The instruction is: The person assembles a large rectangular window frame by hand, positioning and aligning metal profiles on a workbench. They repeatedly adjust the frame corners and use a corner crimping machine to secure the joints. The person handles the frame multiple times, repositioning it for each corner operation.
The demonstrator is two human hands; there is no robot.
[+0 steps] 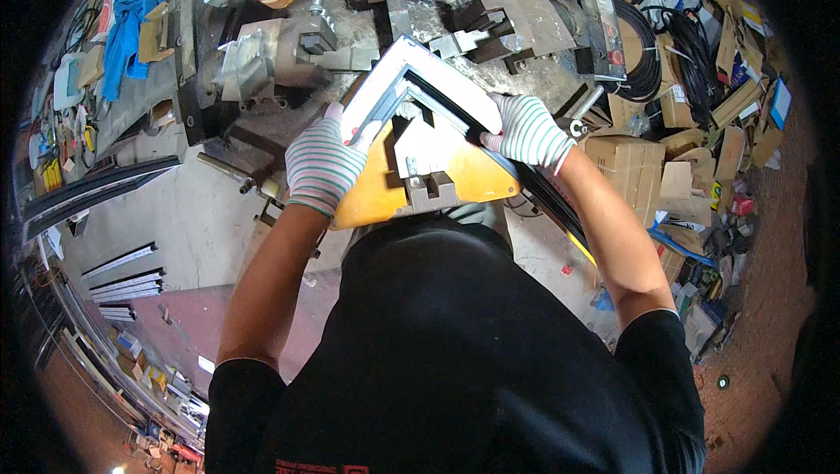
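Both hands in striped knit gloves work on a white angled frame corner lined with a black rubber strip, resting over an orange triangular jig plate right in front of the person's chest. Left hand lies on the left arm of the frame corner, fingers curled and pressed together against its edge, thumb up toward the white face. Right hand clamps the right arm of the frame corner, fingers closed over the black rubber strip, which runs on past the wrist down along the right forearm. A grey metal block sits on the jig plate, just below the frame corner's inner angle. Beyond the frame corner, metal press fixtures and clamps crowd a dirty bench. Right of the frame corner: cardboard boxes and black cable coils. Far left of it, a blue cloth.
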